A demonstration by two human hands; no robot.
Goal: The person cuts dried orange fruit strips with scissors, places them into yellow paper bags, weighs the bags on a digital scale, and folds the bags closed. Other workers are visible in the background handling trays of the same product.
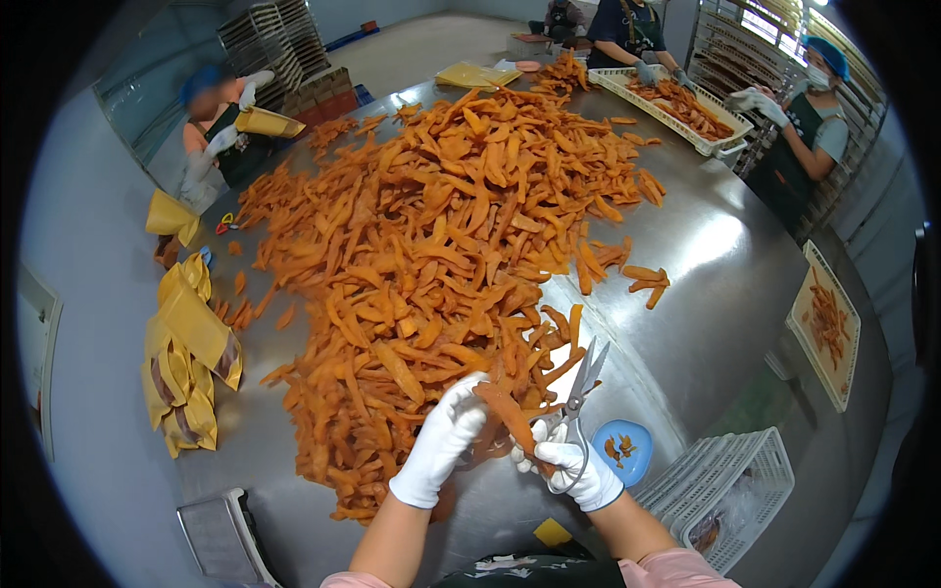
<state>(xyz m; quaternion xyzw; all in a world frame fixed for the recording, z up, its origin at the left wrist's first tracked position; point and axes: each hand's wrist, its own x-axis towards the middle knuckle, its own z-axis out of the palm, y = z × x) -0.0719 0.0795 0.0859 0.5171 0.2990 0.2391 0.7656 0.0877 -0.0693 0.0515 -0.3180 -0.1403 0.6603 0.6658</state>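
White gloves cover both my hands. My left hand [450, 434] pinches the upper end of a long dried orange strip [507, 415], which looks like dried sweet potato. The strip's lower end rests in my right hand [570, 463], which also has metal scissors [577, 400] hooked by their handles; the blades are parted and point away from me. A large heap of similar strips [441, 279] spreads over the steel table beyond and left of my hands. Beside my right hand sits a blue dish [623, 452] holding small dark trimmings.
White plastic crates [764, 470] stand at lower right, a tray of strips [823, 320] beyond them. Yellow pouches [180, 360] lie at left near a metal-framed box [224, 536]. One person holds a pouch at far left; others stand by a white tray [669, 110] at the far right.
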